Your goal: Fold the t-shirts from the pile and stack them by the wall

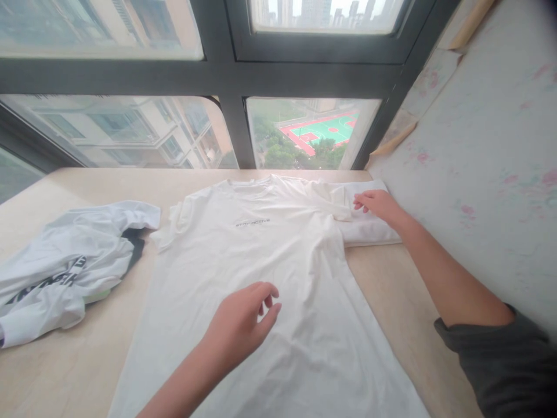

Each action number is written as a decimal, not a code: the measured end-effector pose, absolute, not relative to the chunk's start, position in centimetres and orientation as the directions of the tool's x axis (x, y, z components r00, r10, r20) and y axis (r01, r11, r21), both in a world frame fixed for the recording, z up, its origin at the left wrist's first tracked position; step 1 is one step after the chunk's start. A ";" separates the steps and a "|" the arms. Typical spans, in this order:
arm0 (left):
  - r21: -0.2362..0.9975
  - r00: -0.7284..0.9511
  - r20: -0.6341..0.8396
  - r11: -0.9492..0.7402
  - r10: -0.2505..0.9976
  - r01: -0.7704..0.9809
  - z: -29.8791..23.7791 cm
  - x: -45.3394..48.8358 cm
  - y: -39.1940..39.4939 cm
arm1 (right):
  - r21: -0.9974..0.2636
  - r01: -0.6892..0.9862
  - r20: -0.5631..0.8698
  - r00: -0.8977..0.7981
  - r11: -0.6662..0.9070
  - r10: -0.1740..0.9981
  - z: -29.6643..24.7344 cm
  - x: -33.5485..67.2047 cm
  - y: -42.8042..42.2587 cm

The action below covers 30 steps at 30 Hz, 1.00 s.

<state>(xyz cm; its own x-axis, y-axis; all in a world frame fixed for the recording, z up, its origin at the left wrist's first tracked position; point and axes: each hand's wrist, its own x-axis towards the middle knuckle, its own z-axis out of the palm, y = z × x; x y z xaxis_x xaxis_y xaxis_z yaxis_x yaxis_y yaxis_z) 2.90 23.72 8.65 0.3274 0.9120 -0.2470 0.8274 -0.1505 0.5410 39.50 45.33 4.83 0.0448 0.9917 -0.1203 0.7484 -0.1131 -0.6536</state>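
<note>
A white T-shirt [261,261] with small dark lettering on its chest lies spread out, collar toward the window. Over its middle hovers my left hand [248,313], fingers loosely curled, thumb apart, holding nothing. My right hand [376,204] is beside the end of the shirt's right-hand sleeve [335,200]; its fingers are loosely bent and no cloth shows between them. Beneath that hand and partly under the sleeve lies a folded white cloth item [369,232]. Wrinkles run through the shirt below the right-hand sleeve.
A crumpled white garment with black lettering [78,267] lies at the left on the beige ledge [126,325]. Dark window frames [130,78] rise behind the ledge. A flowered wall with peeling paper [474,174] bounds the right side.
</note>
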 end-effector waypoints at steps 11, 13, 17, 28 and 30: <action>0.311 0.409 0.230 -0.465 0.883 0.829 6.9 19.9 38.8 | -0.598 0.768 -0.272 0.072 -0.228 0.959 4.9 36.8 54.6; 0.289 0.386 0.205 -0.432 0.899 0.854 6.3 21.4 40.0 | -0.618 0.753 -0.309 0.032 -0.226 0.951 5.6 36.8 54.7; 0.306 0.351 0.137 -0.377 0.926 0.874 5.0 22.4 40.8 | -0.804 0.552 -0.282 -0.029 -0.219 0.959 7.3 37.1 54.0; 0.406 0.282 0.099 -0.297 0.954 0.864 4.3 23.5 41.5 | -0.885 0.412 -0.174 0.139 -0.216 0.975 5.9 37.3 53.7; 0.462 0.257 0.092 -0.269 0.962 0.845 4.4 23.4 41.8 | -0.884 0.440 -0.099 0.159 -0.161 0.982 6.3 36.9 54.0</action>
